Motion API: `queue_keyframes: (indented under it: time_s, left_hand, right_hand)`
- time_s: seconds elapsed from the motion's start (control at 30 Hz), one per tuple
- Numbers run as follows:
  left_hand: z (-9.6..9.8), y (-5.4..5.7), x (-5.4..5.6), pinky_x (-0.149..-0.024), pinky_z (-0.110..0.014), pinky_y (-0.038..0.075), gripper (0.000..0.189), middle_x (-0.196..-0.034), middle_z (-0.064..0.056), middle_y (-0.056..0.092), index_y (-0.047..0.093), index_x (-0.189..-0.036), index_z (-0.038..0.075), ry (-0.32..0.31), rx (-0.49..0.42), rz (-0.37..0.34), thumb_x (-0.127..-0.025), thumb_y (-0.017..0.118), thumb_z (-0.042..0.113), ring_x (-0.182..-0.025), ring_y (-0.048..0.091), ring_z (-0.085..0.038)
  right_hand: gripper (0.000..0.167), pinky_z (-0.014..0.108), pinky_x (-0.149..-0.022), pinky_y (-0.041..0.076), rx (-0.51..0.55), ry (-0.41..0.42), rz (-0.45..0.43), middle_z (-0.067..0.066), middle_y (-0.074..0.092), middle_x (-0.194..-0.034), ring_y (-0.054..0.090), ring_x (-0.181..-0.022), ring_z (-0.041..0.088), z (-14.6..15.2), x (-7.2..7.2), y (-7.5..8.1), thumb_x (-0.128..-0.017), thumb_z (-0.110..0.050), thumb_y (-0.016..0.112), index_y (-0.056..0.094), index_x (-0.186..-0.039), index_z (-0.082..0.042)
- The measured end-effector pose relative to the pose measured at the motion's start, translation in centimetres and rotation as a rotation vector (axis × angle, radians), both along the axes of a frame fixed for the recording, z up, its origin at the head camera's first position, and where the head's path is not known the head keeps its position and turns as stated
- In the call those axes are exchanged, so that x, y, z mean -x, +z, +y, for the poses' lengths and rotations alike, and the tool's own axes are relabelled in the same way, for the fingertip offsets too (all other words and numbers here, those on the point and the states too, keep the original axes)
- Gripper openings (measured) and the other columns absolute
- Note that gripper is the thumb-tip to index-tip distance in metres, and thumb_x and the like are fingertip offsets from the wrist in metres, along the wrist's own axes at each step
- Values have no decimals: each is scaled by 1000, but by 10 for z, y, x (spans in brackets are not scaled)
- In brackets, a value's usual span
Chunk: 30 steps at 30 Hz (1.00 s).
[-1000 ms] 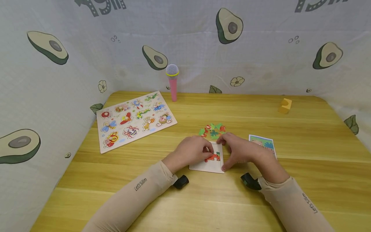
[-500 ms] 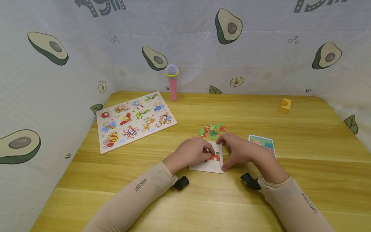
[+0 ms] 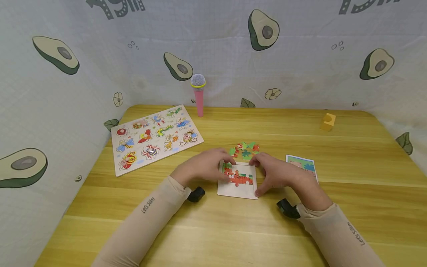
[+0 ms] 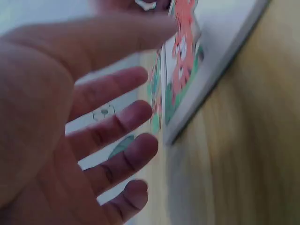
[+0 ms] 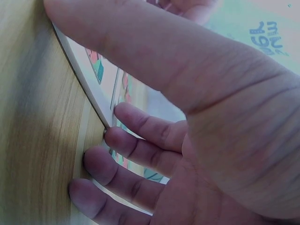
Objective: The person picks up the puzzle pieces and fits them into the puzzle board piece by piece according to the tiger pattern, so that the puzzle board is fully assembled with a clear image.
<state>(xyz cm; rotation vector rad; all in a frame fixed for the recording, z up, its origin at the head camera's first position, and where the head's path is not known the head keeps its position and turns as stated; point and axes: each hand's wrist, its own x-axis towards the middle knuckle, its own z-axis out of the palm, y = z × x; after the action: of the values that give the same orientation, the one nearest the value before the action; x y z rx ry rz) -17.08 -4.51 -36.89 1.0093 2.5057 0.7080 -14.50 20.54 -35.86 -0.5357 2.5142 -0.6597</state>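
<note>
A small white puzzle tray (image 3: 238,192) lies on the table between my hands, with joined orange tiger pieces (image 3: 239,179) and some green inside it. My right hand (image 3: 278,172) holds the tray's right side, thumb at the near corner and fingertips at the far corner. At its left side my left hand (image 3: 208,167) spreads loosely, thumb over the tray and index finger by the far edge. Nothing shows between the left fingers (image 4: 129,159) in the left wrist view. Several loose red and green puzzle pieces (image 3: 246,154) are heaped just beyond the tray.
A picture card (image 3: 308,165) lies partly behind the right wrist. At the left is a wooden insect puzzle board (image 3: 156,140). A pink toy microphone (image 3: 199,98) stands near the back edge, and a yellow block (image 3: 328,122) sits far right.
My left hand has moved left and its fingers have spread, off the tiger pieces it was pinching at in the tray. More of the tiger now shows. The right hand has stayed in place.
</note>
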Motion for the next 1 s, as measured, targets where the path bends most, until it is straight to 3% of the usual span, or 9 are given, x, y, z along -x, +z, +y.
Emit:
queue_keyframes:
  time_s: [0.13, 0.33, 0.6, 1.0]
  left_hand:
    - [-12, -2, 4, -106, -31, 36, 67, -134, 3, 50, 60, -137, 21, -45, 22, -28, -78, 88, 39, -120, 48, -14]
    - [-19, -3, 6, -109, -33, 33, 87, -140, 5, 42, 52, -144, 24, -54, 42, -73, -70, 92, 45, -128, 41, -15]
    - [-20, -8, 6, -108, -35, 34, 94, -140, 6, 41, 50, -147, 24, -69, 76, -80, -67, 92, 50, -127, 39, -16]
    - [-23, -8, 7, -109, -36, 32, 97, -139, 7, 39, 48, -149, 26, -66, 66, -119, -66, 94, 45, -127, 38, -16]
  right_hand:
    - [89, 54, -102, 38, 0, 1, 2, 15, 48, -126, 48, -115, 32, 0, 0, 0, -63, -34, 98, 49, -130, -1]
    - [90, 52, -100, 40, 7, 12, 9, 15, 48, -126, 48, -112, 31, 1, 0, -1, -63, -33, 98, 49, -131, -1]
    - [90, 48, -95, 42, 6, 29, 12, 14, 48, -126, 47, -108, 29, 2, 0, -1, -64, -37, 97, 49, -131, -2]
    - [84, 37, -76, 45, 14, 45, 23, 8, 53, -115, 49, -91, 24, 8, 1, 3, -67, -41, 94, 54, -130, -3]
